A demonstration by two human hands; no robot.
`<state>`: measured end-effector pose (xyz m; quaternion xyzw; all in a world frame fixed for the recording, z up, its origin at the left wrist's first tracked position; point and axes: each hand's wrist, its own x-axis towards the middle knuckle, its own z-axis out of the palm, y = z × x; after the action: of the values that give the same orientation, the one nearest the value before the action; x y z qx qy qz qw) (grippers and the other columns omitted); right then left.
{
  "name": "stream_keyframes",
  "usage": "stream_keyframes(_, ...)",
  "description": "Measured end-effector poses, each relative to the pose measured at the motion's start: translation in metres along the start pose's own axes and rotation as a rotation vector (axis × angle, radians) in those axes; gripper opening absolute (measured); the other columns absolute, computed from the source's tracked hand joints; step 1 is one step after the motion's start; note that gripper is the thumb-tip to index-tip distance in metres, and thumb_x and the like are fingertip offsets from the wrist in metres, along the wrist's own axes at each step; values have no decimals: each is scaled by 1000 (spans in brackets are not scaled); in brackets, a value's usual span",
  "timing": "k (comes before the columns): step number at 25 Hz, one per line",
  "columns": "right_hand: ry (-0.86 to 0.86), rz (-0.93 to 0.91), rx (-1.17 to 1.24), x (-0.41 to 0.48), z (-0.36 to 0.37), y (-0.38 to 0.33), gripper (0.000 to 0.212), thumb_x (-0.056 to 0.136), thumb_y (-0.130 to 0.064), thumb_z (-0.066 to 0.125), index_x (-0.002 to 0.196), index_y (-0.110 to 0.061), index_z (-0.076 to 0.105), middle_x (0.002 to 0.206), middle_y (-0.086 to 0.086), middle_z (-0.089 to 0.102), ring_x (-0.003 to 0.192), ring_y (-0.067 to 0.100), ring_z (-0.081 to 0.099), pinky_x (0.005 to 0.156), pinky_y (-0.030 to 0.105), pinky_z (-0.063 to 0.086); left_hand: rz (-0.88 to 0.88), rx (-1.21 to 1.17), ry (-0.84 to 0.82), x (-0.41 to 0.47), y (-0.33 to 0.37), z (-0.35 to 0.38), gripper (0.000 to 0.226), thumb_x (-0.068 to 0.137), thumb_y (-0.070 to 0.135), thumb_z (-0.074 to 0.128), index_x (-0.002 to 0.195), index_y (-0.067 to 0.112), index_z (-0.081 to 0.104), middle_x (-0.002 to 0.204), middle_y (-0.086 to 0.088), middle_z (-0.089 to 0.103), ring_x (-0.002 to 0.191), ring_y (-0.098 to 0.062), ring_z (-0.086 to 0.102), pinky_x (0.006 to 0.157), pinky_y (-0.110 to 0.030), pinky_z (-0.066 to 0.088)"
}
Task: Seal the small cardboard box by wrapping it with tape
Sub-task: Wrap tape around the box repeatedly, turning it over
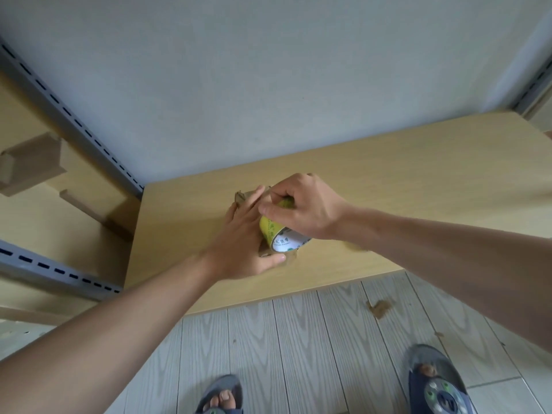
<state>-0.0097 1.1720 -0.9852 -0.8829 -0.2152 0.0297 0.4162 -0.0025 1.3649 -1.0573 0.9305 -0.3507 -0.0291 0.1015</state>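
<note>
Currently: left hand (248, 237) flat, fingers straight, pressing the small cardboard box (242, 197) down near the desk's (388, 189) front edge. Tape roll (276, 230) sits on the box, touching those fingers, core facing the front edge. Right hand (310, 204) curls round the roll from above; the next pull probably runs rightward.

On the table (418, 180), nearer its left edge than its right, the left hand (242, 237) presses flat on the small cardboard box (243, 198) while the right hand (307, 207) grips the yellow tape roll (273, 231) against it.
</note>
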Motion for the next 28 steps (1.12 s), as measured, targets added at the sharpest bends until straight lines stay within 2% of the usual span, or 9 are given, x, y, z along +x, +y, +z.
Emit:
stream_keyframes(2, -179, 17, 31, 2, -11, 0, 47, 96, -35, 64, 63, -3, 56, 50, -8, 40, 45, 8, 33, 45, 19, 27, 62, -22, 6, -1, -11, 7, 92, 85, 68, 58, 160, 26, 24, 170, 3, 5, 157, -21, -6, 123, -57, 16)
stream_keyframes(5, -337, -6, 10, 4, -29, -2, 51, 97, -34, 63, 51, -22, 45, 51, -8, 32, 46, 8, 29, 48, 25, 26, 68, -33, 16, -4, -19, 12, 97, 85, 69, 58, 161, 22, 21, 170, 4, 4, 158, -23, -4, 124, -55, 15)
stream_keyframes(8, -280, -27, -277, 7, -46, -1, 54, 90, -37, 68, 51, -18, 35, 52, -6, 24, 49, 12, 25, 50, 28, 23, 34, -152, 110, -9, -14, 10, 100, 80, 61, 68, 159, 17, 24, 169, 3, 14, 158, -21, 0, 122, -58, 19)
stream_keyframes(11, -211, 50, -400, 3, -60, 19, 56, 84, -44, 71, 55, -9, 38, 50, -3, 26, 51, 15, 24, 51, 30, 25, 24, -200, 146, -12, -10, 7, 96, 77, 55, 71, 155, 16, 32, 166, 5, 22, 157, -19, 3, 121, -58, 21)
stream_keyframes(14, -219, 99, -366, -7, -52, 35, 58, 84, -45, 71, 55, -9, 36, 54, 2, 27, 53, 17, 23, 51, 31, 24, 14, -187, 152, -11, -9, 9, 96, 78, 56, 70, 156, 15, 32, 166, 5, 22, 157, -18, 3, 121, -58, 21)
stream_keyframes(20, -233, 161, -346, -7, -46, 44, 58, 84, -45, 71, 52, -15, 33, 53, -2, 27, 51, 16, 24, 50, 29, 24, 17, -156, 177, -13, -9, 12, 96, 80, 55, 69, 157, 13, 31, 167, 2, 22, 158, -19, 3, 120, -60, 23)
stream_keyframes(28, -160, 27, -284, 0, -63, 1, 58, 82, -39, 74, 49, -13, 35, 49, 1, 28, 48, 14, 24, 44, 23, 22, -10, -256, 162, -12, -10, 7, 91, 82, 55, 67, 157, 18, 31, 167, 7, 21, 157, -14, 1, 122, -56, 23)
